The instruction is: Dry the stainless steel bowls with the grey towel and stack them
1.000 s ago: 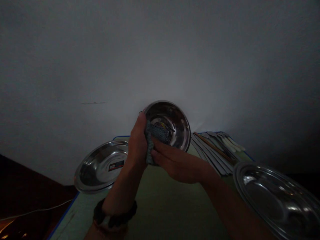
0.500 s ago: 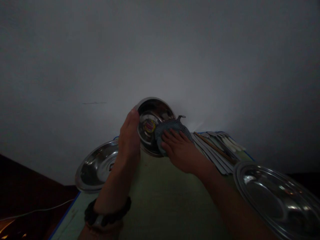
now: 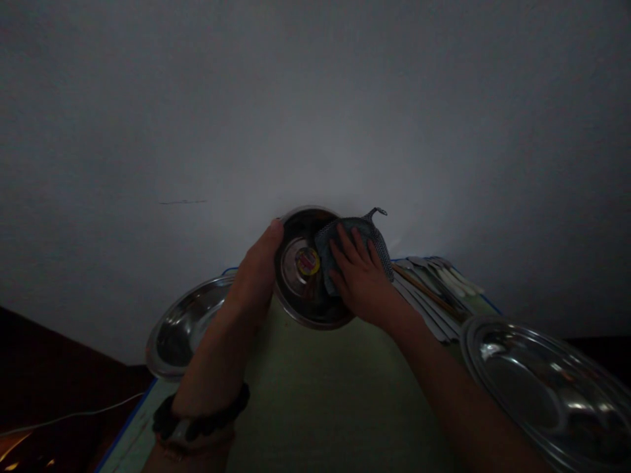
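Note:
A round stainless steel bowl (image 3: 302, 299) with a yellow and red sticker on its inner base is tilted toward me near the wall. My left hand (image 3: 257, 268) grips its left rim, thumb at the top; the fingers behind are hidden. A grey-blue mesh scrubbing cloth (image 3: 328, 244) with a small hanging loop covers the bowl's right side. Over it lies my right hand (image 3: 362, 279), fingers spread, holding the cloth against the bowl's inside and rim.
Another steel basin (image 3: 172, 335) stands at the left table edge, partly behind my left arm. Large steel basins (image 3: 532, 387), seemingly stacked, lie at the right. Between them and the wall (image 3: 315, 98) are several flat-bladed utensils (image 3: 428, 309) and white-handled ones (image 3: 458, 281). The green table (image 3: 335, 387) has blue edging.
The bowl has shifted slightly right and toward me, with my left hand following. My right hand and the cloth have moved up and right along the bowl, uncovering more of its inside.

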Demonstrator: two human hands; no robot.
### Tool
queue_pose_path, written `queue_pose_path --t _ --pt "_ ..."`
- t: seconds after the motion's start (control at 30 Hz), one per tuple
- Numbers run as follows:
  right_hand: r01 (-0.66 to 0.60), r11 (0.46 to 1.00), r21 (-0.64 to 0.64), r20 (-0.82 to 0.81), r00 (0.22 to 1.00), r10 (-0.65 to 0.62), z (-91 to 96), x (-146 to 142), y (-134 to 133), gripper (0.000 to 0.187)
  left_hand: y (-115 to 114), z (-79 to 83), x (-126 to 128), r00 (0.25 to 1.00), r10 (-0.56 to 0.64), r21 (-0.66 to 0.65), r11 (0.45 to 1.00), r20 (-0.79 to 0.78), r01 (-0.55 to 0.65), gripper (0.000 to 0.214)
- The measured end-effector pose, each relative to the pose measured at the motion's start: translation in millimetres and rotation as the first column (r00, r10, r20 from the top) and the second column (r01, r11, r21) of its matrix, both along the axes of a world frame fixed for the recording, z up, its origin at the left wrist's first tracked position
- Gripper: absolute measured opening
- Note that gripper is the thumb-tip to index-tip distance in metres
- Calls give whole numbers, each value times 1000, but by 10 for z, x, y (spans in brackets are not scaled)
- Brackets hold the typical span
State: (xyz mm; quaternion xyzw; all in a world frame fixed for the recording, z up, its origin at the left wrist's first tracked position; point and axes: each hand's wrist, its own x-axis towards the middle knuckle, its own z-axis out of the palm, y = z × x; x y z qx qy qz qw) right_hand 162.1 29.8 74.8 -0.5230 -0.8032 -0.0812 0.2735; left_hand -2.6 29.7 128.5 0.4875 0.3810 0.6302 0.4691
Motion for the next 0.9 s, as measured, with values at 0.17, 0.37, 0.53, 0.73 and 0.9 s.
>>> queue_pose_path --t 0.17,0.37,0.53,0.73,0.9 --pt "-150 970 190 -278 939 200 13 34 113 28 -9 91 -98 998 -10 -279 960 -54 -6 46" --pt "105 969 224 -508 861 24 -38 36 148 64 -65 83 -111 976 -177 -269 953 -125 138 44" --pt "107 991 73 -477 877 -60 -135 96 188 54 -81 55 -48 934 -236 -191 963 -269 188 43" --pt "149 989 -25 -403 903 -146 -42 99 131 24 -54 19 -70 874 -362 -200 929 -323 310 41" --pt "68 994 -81 -339 936 -92 37 30 58 16 -57 7 -83 793 -485 -242 874 -369 422 34"
